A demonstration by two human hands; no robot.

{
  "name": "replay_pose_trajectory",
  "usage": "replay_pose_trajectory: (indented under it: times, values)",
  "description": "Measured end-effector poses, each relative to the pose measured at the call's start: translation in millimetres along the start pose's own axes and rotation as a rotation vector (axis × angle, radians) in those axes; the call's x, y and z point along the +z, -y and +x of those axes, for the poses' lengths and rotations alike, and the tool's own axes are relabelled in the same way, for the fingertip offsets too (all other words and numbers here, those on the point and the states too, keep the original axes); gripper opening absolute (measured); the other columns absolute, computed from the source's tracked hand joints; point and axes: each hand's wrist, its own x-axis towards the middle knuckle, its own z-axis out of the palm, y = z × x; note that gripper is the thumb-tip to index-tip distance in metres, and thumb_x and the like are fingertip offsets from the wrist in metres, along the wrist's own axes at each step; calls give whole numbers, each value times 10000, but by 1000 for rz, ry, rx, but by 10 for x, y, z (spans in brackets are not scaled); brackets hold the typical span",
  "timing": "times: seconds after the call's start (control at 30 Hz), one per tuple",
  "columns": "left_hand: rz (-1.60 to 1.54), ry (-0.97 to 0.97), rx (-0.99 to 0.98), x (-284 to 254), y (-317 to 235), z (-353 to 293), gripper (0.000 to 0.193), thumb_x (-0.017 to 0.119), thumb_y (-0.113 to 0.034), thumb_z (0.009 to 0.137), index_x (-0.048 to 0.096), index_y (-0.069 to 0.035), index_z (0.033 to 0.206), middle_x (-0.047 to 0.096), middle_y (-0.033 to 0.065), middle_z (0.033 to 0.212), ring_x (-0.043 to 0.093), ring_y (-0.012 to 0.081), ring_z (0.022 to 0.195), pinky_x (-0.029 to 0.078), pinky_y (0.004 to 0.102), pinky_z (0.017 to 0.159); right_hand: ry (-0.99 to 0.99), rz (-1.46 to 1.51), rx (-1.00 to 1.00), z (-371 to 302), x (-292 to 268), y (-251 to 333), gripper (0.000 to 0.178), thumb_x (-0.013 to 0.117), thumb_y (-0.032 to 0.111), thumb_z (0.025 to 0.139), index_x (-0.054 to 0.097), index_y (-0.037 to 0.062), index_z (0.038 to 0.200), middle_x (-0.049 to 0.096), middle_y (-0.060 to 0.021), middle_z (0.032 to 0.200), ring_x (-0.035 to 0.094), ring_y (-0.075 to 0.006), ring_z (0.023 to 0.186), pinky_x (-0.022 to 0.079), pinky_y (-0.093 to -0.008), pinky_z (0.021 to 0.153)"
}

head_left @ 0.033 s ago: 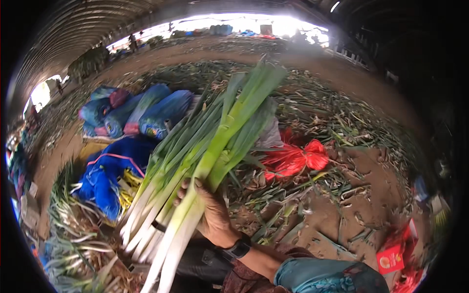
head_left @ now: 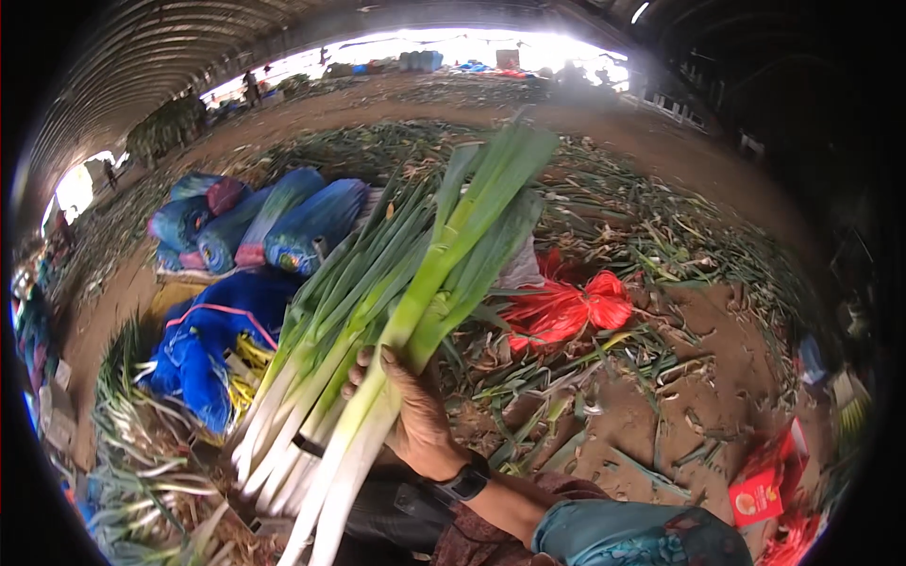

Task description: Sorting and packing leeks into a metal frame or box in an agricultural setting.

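Observation:
My right hand (head_left: 423, 426), with a dark watch on its wrist, is closed around thick leeks (head_left: 412, 319). Their white ends slant down toward the lower edge, and their broad green leaves point up and away. My thumb lies on the near side of the stalks; the other fingers curl partly hidden behind them. Just left of and under the held stalks lies a row of thinner leeks (head_left: 293, 415), with a dark band across the white stems. My left hand is out of view.
Left are a blue mesh bundle (head_left: 203, 349), yellow ties (head_left: 247, 373) and a pile of unsorted leeks (head_left: 156, 481). Wrapped blue bundles (head_left: 316, 226) lie beyond. Red plastic strands (head_left: 576, 307) are right of the leaves, a red box (head_left: 760, 486) at lower right. Leaf scraps (head_left: 651, 226) litter the dirt floor.
The view has shifted slightly. My right hand keeps its hold on the leeks, with almost no movement.

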Motion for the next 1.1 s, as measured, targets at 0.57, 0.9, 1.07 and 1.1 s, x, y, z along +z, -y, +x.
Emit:
replay_pose_trajectory:
  times: [0.57,0.9,1.07,1.1]
  values:
    - [-231,153,-571,780,760,-63,317,632,-80,870,607,37,1164,642,188,1117,604,317,1022,494,392,868,-177,-207,140,400,-590,-487,343,598,101,919,418,117,1211,584,-77,975,600,-206,874,554,-370,749]
    - [-319,206,-912,715,746,-45,368,627,-87,873,575,25,1221,626,184,1164,594,324,1042,484,400,889,-73,3,211,417,-587,-396,340,590,103,921,416,123,1212,539,-98,931,554,-223,806,487,-395,710]
    - [-291,245,-720,1342,1182,310,356,598,-105,888,576,18,1221,604,176,1193,580,305,1060,482,386,886,11,119,271,318,-475,-329,476,610,153,911,378,191,1325,497,-94,883,521,-213,756,451,-386,689]
    - [-287,254,-678,1422,1212,368,354,592,-109,891,577,17,1221,599,175,1198,578,301,1063,482,383,885,17,125,268,288,-447,-301,476,610,153,911,378,191,1325,497,-94,883,521,-213,756,451,-386,689]
